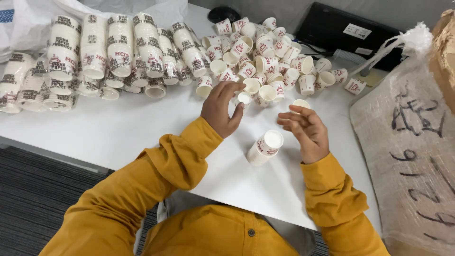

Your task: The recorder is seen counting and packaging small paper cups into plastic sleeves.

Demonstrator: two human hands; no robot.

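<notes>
Paper cup (pixel 244 98) between left hand (pixel 221 110) fingers (pixel 235 112)

A black keyboard (pixel 348 35) lies at one o'clock, a burlap sack (pixel 410 147) at three, a white plastic bag (pixel 28 21) at ten.

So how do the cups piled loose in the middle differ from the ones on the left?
The loose cups lie singly in a scattered heap, tipped every way, many showing open mouths. The wrapped stacks are nested into long columns inside clear sleeves, laid side by side. The left hand reaches the loose cups, not the wrapped stacks. Both are small white paper cups with red and dark print.
</notes>
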